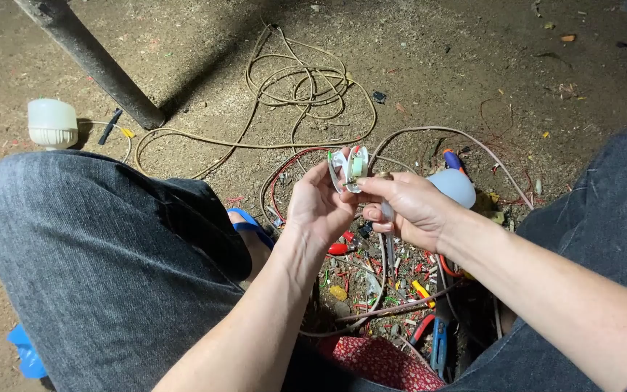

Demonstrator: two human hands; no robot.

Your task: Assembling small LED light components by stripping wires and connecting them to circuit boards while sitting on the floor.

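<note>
Denim-covered knees (103,268) fill the lower frame over gritty packed dirt (437,65). Beige cable (299,87) loops loosely at upper centre; a round white bulb (52,123) lies at upper left. At centre, the left hand (317,207), palm up, and the right hand (408,210), fingers curled, pinch together on a small white plastic fitting (350,168).
</note>
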